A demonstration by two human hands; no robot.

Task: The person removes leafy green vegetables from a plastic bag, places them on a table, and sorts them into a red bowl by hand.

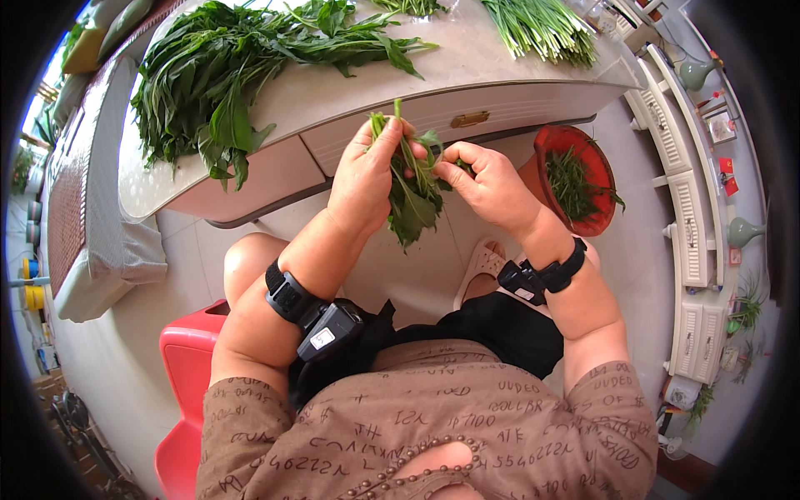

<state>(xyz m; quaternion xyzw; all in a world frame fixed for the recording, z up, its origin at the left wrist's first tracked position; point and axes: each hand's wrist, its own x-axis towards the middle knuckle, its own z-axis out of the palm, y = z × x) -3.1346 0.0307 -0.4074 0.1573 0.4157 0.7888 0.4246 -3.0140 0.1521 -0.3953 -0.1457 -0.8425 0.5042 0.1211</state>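
My left hand (369, 169) is closed around a small bunch of leafy green stems (414, 200), its cut ends pointing up and its leaves hanging down. At the right side of that bunch, my right hand (484, 181) pinches a bit of greenery between thumb and fingers. A large heap of leafy greens (206, 81) lies on the table (462, 69), some leaves drooping over its near edge. Farther right on the tabletop is a bundle of thin green stalks with pale ends (537, 31). Part of another green bunch (409, 6) shows at the top.
A red bucket (545, 181) holding green scraps stands on the floor beyond my right hand. The table's drawer front (406, 119) faces me. A red plastic stool (187, 350) is at my left, a cloth-draped seat (106, 250) farther left, and a white cabinet (690, 231) along the right.
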